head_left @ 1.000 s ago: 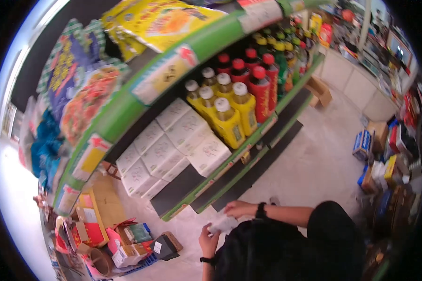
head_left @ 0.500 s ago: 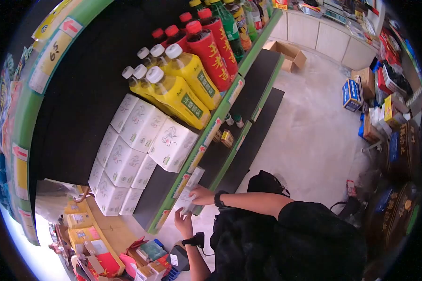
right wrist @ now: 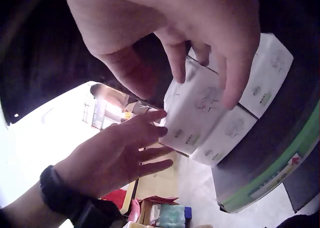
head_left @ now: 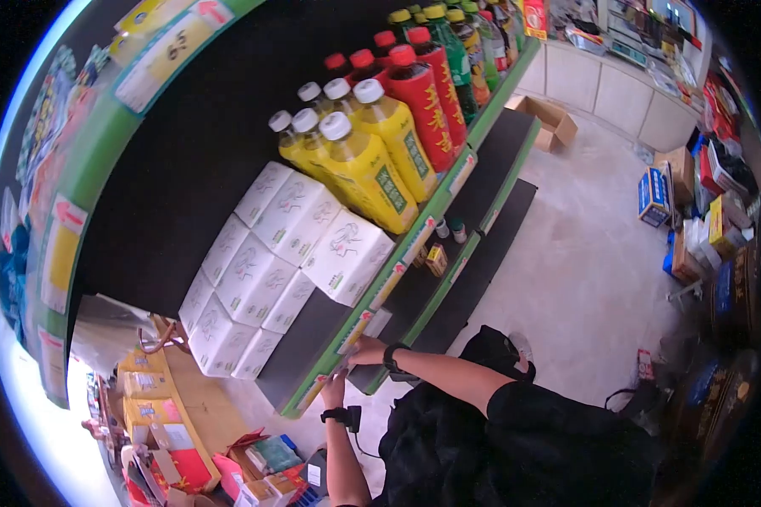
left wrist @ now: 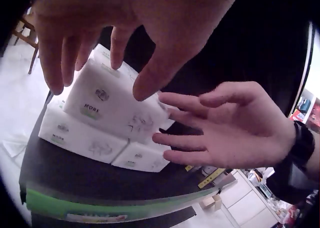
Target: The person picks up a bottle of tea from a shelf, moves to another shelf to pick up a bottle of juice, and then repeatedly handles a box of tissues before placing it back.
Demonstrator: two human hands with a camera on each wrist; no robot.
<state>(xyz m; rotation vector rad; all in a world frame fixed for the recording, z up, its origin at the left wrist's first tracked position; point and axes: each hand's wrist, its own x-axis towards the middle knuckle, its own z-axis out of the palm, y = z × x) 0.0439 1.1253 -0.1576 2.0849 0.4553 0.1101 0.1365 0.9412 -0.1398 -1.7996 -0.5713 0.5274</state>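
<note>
In the left wrist view, a white tissue pack (left wrist: 107, 95) printed with a grey drawing lies on top of other white tissue packs (left wrist: 82, 140) on a dark shelf. My left hand (left wrist: 130, 22) hangs over this pack, its fingers and thumb spread and pointing down. From the side, my right hand (left wrist: 240, 125) reaches to it with straight fingers, fingertips right at its end. The right wrist view shows the right hand (right wrist: 185, 32) above the packs, thumb apart from them. In the head view, both hands are partly hidden by the green-edged shelf.
On the upper shelf level stand a stack of white packs (head_left: 262, 262), yellow bottles (head_left: 368, 182) and red bottles (head_left: 427, 118). A green shelf edge (head_left: 397, 279) with price tags runs along the front. Goods in boxes (head_left: 262, 473) lie on the floor at left; cartons (head_left: 655, 194) stand at right.
Both hands held a white pack low before the shelf, then raised it to the shelf edge. Now they reach in beneath that edge, and their fingers are spread. The head view has shifted.
</note>
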